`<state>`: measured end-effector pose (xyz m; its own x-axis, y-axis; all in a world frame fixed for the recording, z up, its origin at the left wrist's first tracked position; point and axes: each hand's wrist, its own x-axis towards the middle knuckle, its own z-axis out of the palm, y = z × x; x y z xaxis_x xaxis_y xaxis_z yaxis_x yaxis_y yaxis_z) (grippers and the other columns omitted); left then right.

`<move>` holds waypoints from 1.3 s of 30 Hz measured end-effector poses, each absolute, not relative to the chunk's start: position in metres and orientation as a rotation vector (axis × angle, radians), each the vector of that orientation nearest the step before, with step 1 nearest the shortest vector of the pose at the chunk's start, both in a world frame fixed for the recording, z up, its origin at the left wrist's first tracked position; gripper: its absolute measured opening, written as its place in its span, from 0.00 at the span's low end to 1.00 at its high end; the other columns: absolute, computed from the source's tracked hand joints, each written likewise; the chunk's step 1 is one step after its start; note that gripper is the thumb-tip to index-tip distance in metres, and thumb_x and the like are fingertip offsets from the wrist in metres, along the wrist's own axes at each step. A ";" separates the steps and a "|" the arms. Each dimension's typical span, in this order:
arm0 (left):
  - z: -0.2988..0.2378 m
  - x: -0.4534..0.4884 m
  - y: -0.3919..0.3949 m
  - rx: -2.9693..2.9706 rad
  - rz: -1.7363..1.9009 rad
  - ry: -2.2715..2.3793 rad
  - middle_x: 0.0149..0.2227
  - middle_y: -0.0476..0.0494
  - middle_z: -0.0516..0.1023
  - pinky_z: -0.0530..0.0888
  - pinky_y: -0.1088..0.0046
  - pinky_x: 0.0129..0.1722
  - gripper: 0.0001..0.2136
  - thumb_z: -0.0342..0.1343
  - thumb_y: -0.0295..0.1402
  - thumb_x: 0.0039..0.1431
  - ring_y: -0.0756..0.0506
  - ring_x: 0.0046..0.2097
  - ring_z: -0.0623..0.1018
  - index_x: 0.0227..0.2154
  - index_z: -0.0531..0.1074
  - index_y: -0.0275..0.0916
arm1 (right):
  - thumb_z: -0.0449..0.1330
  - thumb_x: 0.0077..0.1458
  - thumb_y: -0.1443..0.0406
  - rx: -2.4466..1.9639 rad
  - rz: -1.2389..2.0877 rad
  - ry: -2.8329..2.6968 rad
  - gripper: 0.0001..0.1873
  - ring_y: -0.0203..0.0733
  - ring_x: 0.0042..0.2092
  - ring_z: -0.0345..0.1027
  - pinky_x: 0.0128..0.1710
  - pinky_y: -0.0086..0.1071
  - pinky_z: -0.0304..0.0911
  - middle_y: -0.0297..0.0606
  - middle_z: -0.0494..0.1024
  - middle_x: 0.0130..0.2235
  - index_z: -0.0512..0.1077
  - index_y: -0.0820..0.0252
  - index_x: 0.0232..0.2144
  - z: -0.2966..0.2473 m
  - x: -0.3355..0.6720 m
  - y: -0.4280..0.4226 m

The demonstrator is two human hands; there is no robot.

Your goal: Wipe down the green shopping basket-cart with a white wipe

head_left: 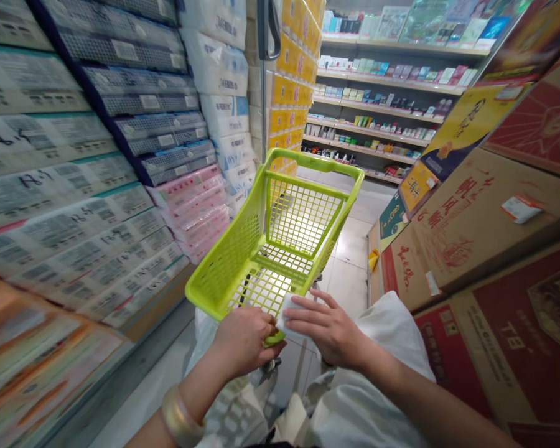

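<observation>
Close stacks, wheels underneath, a thin tissue

Packs (152,93) tower on my left and cartons (466,236) on my right, so I judge a careless turn could knock either side. Between them, right in front of me, the green cart (236,252) stands on the floor (352,239); it has wheels, and a hard push on the near end might roll it crooked into the packs. My left hand (245,339) is curled around its near rim, and if that grip eased, the cart could drift. My right hand (331,326) lies with fingers stretched over a white tissue (287,314) at the rim; whether they pinch or merely press it, I can't tell. Merely pressed, it could slip off.
</observation>
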<state>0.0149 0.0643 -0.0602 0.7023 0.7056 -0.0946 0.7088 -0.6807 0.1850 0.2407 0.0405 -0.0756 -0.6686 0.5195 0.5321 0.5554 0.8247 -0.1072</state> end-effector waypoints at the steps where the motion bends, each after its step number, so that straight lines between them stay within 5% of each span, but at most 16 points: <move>1: -0.060 0.014 0.064 2.706 -0.010 1.119 0.33 0.45 0.82 0.69 0.68 0.35 0.15 0.53 0.45 0.59 0.42 0.37 0.79 0.27 0.78 0.41 | 0.46 0.63 0.73 -0.835 -0.097 -2.403 0.21 0.37 0.63 0.61 0.65 0.41 0.47 0.35 0.78 0.53 0.70 0.54 0.51 -0.075 0.244 0.045; 14: -0.058 -0.016 0.072 2.737 0.064 0.895 0.29 0.48 0.81 0.68 0.70 0.33 0.17 0.56 0.49 0.55 0.45 0.33 0.78 0.22 0.76 0.42 | 0.46 0.63 0.74 -0.964 -0.165 -2.297 0.22 0.38 0.61 0.63 0.65 0.42 0.48 0.35 0.78 0.53 0.70 0.53 0.52 -0.072 0.245 0.059; 22: -0.038 0.001 0.065 2.585 0.178 1.305 0.46 0.40 0.80 0.59 0.53 0.61 0.23 0.56 0.53 0.53 0.38 0.52 0.75 0.42 0.76 0.41 | 0.47 0.63 0.73 -1.019 -0.224 -2.231 0.22 0.39 0.62 0.62 0.65 0.42 0.46 0.36 0.77 0.54 0.69 0.53 0.54 -0.077 0.241 0.059; 29: -0.039 0.070 0.067 2.450 0.210 1.494 0.54 0.32 0.74 0.69 0.57 0.55 0.20 0.49 0.40 0.62 0.36 0.55 0.73 0.53 0.66 0.36 | 0.46 0.62 0.74 -1.154 -0.305 -2.050 0.23 0.41 0.62 0.63 0.65 0.44 0.46 0.37 0.78 0.53 0.69 0.53 0.53 -0.074 0.257 0.067; 35: -0.042 0.080 0.068 2.305 0.035 1.613 0.43 0.37 0.80 0.74 0.61 0.42 0.16 0.44 0.41 0.65 0.36 0.45 0.80 0.44 0.72 0.39 | 0.47 0.64 0.73 -0.995 -0.254 -2.198 0.21 0.40 0.63 0.61 0.65 0.42 0.46 0.36 0.77 0.54 0.68 0.53 0.54 -0.079 0.259 0.063; 39: -0.045 0.075 0.071 2.352 0.093 1.598 0.47 0.40 0.80 0.74 0.64 0.43 0.17 0.45 0.39 0.65 0.40 0.47 0.79 0.53 0.68 0.44 | 0.47 0.62 0.75 -1.065 -0.280 -2.109 0.23 0.40 0.62 0.63 0.64 0.43 0.46 0.36 0.77 0.54 0.68 0.54 0.54 -0.079 0.268 0.074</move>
